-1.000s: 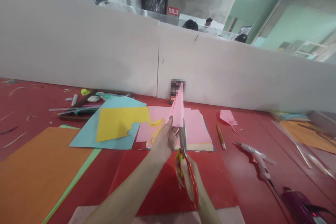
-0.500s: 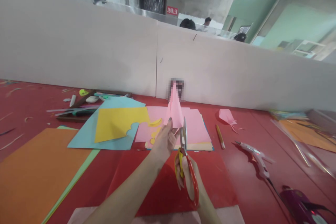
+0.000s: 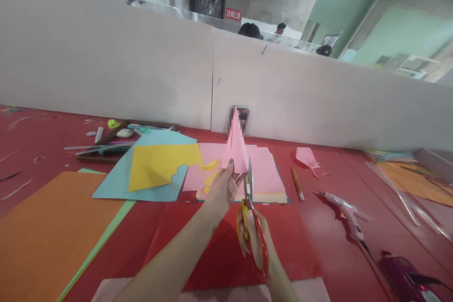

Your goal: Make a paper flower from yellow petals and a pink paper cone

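Pinched in my left hand (image 3: 222, 188) is a folded piece of pink paper (image 3: 236, 151), tapering to a narrow tip that points away from me. My right hand (image 3: 252, 229) grips a pair of scissors (image 3: 261, 240) with red and yellow handles, its fingers through the loops. The metal blades point up and away, right beside the lower right edge of the pink paper. Whether the blades touch the paper I cannot tell. Beneath both hands lies a red sheet (image 3: 283, 255), and beyond them a stack of pink sheets (image 3: 267, 174).
Left lie yellow paper (image 3: 152, 167), light blue paper (image 3: 113, 184), orange paper (image 3: 53, 226) and a tray of tools (image 3: 92, 158). To the right are a pen-like stick (image 3: 297, 184), a pink scrap (image 3: 307, 156) and a glue gun (image 3: 345, 212) with its cord. A white partition (image 3: 318, 99) stands behind.
Almost nothing differs. The view has shifted very slightly; both hands keep the same hold on the pink paper and the scissors.
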Demonstrator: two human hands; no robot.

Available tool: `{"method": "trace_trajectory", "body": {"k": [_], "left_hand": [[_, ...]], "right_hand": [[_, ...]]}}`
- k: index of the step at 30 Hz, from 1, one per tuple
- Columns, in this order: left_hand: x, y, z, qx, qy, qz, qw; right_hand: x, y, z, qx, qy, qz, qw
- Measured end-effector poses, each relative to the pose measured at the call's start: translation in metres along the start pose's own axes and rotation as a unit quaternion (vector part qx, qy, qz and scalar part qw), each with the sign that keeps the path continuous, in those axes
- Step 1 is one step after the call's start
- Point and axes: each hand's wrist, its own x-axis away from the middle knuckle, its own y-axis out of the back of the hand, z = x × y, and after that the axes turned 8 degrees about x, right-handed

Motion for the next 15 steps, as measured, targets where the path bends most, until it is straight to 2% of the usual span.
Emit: {"method": "trace_trajectory", "body": {"k": [5, 11, 15], "left_hand": [[0.001, -0.001, 0.0, 0.008, 0.0, 0.01, 1.0], [0.002, -0.004, -0.002, 0.025, 0.021, -0.033, 0.999], [0.002, -0.006, -0.002, 0.031, 0.027, -0.043, 0.998]], "right_hand": [[0.008, -0.002, 0.011, -0.011, 0.0, 0.018, 1.0], [0.016, -0.009, 0.035, -0.016, 0.025, 0.025, 0.999], [0.019, -0.011, 0.042, -0.015, 0.015, 0.021, 1.0]]}}
